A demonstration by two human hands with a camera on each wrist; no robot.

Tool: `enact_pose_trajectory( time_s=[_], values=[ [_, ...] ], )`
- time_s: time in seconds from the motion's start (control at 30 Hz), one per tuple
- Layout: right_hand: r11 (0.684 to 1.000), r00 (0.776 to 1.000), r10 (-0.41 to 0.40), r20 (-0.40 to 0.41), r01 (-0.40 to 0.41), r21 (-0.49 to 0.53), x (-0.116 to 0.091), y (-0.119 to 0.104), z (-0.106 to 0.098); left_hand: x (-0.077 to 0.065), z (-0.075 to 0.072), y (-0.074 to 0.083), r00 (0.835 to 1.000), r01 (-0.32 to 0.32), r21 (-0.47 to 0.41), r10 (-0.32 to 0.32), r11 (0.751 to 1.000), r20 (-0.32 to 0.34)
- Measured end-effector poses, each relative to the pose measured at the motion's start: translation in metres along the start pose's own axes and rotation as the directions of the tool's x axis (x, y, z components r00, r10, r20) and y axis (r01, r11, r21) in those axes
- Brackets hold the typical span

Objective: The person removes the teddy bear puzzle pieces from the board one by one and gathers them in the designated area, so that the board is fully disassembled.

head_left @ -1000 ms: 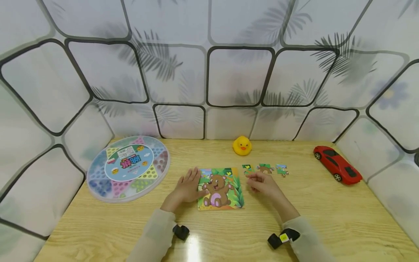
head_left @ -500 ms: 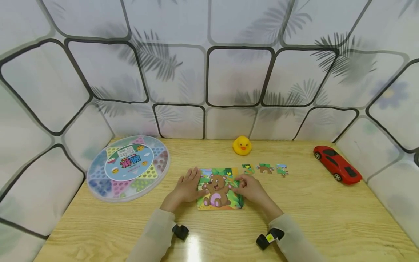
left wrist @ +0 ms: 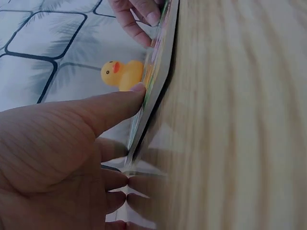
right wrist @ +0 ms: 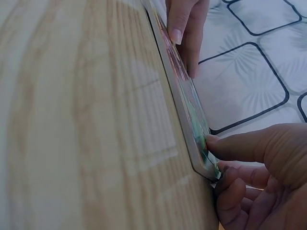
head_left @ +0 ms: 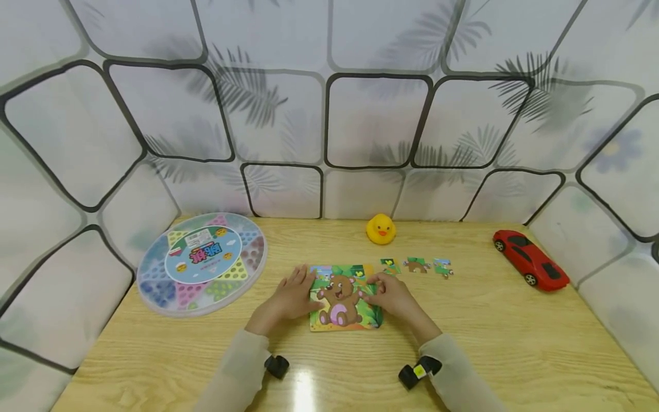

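Observation:
A square bear jigsaw puzzle (head_left: 342, 303) lies on the table between both hands. My left hand (head_left: 292, 294) rests at its left edge, fingers extended along the tabletop. In the left wrist view, the left thumb (left wrist: 120, 108) lies over the puzzle's edge. At the puzzle's right side, my right hand (head_left: 393, 298) grips the edge. The right wrist view shows the right thumb (right wrist: 240, 145) on the picture side, with the other fingers curled beside the board's corner. Beyond that hand, several loose puzzle pieces (head_left: 416, 265) lie in a row.
A yellow rubber duck (head_left: 381, 229) sits at the back, before the patterned wall covering (head_left: 283, 114). To the left is a round Chinese checkers board (head_left: 203, 264). A red toy car (head_left: 530, 259) stands at the right side of the wooden table (head_left: 515, 337).
My right hand has moved left from beside the loose pieces onto the puzzle's right edge. My left hand stays at the left edge, its forearm shifted slightly left.

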State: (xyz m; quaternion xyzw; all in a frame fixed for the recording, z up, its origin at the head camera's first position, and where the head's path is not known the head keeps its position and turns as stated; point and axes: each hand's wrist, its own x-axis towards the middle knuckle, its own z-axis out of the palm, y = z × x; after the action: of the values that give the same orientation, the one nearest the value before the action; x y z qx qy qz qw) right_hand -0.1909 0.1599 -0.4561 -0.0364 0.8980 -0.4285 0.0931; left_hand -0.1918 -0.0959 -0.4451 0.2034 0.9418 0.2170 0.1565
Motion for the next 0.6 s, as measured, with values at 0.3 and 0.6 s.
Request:
enact_pose_trajectory(
  time_s=[0.3,0.6],
  values=[
    [1.0,1.0,-0.006,-0.002,0.006,-0.003,-0.002,-0.001,-0.003,-0.015,-0.003,0.0,0.997,-0.054,0.05,0.051,0.997,0.066],
    [1.0,0.999,-0.022,0.03,0.022,0.016,-0.003,0.0,-0.003,-0.022,-0.003,0.003,0.993,-0.049,0.071,0.041,0.996,0.107]
  ],
)
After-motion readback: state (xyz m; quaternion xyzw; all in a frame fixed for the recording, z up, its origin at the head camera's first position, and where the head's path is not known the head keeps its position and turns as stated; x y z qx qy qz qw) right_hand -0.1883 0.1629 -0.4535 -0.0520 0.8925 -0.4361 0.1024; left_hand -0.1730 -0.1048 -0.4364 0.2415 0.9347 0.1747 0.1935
